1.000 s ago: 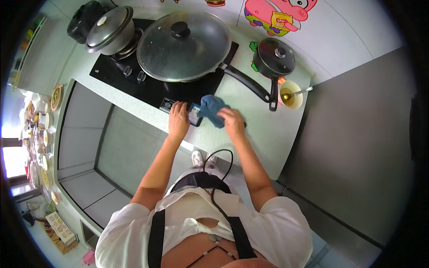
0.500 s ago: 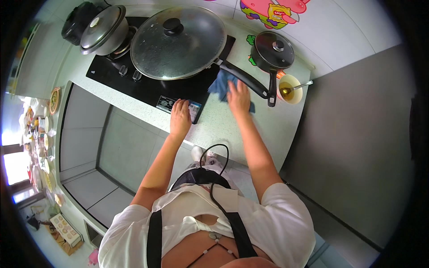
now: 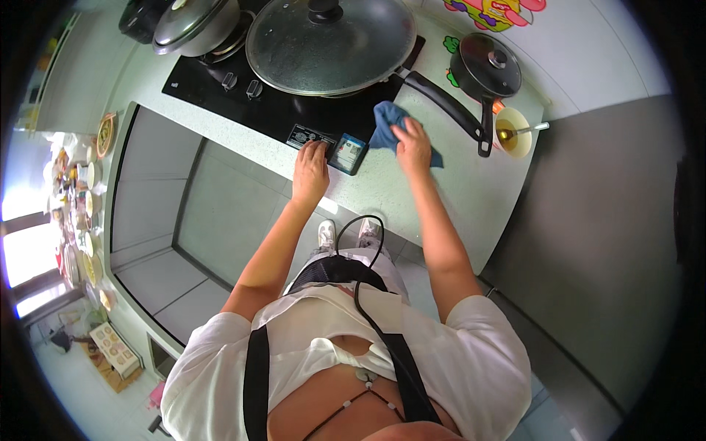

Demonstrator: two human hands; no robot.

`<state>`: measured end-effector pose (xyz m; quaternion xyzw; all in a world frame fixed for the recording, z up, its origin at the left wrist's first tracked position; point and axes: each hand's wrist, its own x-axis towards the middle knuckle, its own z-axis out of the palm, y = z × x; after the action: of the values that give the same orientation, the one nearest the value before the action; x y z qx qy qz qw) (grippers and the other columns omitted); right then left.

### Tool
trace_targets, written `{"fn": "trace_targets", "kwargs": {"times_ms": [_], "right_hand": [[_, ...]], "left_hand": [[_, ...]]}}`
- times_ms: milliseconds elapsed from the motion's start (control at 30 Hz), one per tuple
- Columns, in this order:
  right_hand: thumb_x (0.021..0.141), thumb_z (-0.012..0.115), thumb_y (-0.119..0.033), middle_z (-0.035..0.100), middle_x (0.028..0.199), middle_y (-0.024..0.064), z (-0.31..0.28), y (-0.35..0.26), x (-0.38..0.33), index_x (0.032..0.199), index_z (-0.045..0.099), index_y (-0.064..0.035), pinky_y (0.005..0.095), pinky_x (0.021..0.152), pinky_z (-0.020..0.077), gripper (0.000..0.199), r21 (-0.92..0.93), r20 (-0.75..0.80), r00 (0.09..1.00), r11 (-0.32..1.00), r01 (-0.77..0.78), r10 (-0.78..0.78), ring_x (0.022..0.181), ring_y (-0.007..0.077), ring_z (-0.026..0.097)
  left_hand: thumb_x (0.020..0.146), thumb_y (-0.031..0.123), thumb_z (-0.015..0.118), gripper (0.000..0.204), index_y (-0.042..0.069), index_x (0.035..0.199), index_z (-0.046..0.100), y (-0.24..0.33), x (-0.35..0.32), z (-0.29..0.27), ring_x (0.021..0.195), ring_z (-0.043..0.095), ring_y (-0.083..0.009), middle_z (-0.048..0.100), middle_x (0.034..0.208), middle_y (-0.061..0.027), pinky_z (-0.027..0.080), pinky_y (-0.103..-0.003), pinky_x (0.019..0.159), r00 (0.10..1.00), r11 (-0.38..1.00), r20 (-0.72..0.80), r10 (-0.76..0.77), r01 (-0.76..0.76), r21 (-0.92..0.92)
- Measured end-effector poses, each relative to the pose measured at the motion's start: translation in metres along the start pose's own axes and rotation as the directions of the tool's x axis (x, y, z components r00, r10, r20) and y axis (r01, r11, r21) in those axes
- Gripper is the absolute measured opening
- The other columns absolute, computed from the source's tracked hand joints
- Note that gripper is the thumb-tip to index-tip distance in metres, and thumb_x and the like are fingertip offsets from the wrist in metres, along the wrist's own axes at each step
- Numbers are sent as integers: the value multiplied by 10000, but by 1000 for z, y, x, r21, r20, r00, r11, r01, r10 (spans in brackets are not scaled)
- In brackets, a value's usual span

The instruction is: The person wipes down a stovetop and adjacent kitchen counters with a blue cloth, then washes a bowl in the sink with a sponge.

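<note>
The right hand (image 3: pixel 413 147) is bending over a crumpled blue fabric cloth (image 3: pixel 390 123), which is lying along the right edge of the black glass cooktop (image 3: pixel 273 117) and spreading onto the white speckled counter (image 3: pixel 471 195); its fingers are pressing down slightly spread, though I cannot tell whether they are pinching a fold. The left hand (image 3: pixel 312 173) is resting palm down on the cooktop's near edge, fingers close together, seemingly gripping nothing. For good wiping, the palm should probably be keeping the cloth flat, pushing evenly along the seam, and staying low beneath the long black pan handle (image 3: pixel 447 104) without knocking it. Compared with half a second ago, the cloth is lying nearer and clear of the handle instead of tucking under it, while the left hand is sitting farther left, leaving the blue-and-white rectangular label (image 3: pixel 347 153) showing fully.
</note>
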<state>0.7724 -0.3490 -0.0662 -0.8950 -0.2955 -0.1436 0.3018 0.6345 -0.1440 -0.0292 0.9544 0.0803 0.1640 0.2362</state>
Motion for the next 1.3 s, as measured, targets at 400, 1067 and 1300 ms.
{"fn": "trace_targets", "kwargs": {"times_ms": [400,1067,1300], "right_hand": [[635,530,91,570,1142,136,-41,-75,-124,899,681,-95,394,949,389,357,182,196,981,982,-41,5,1141,294,478],[697,693,-252,502,1201,85,-37,4,-50,1038,628,-226,521,964,298,347,-166,-42,988,974,-155,150,1196,261,398],[682,697,-241,532,1155,135,-85,103,-80,1003,647,-158,459,924,351,335,-246,-257,920,901,-358,296,1106,300,470]], "left_hand": [[744,-40,515,352,-11,1095,521,-7,-31,-6,1062,466,-333,520,1099,-166,387,-393,929,977,969,52,205,-195,-152],[721,-39,546,354,-4,1071,510,63,-13,25,1055,459,-342,519,1084,-163,377,-410,925,960,961,82,269,-261,-95],[727,-34,545,351,-9,1076,518,93,1,46,1066,454,-346,520,1087,-165,377,-411,928,962,960,62,266,-258,-110]]}}
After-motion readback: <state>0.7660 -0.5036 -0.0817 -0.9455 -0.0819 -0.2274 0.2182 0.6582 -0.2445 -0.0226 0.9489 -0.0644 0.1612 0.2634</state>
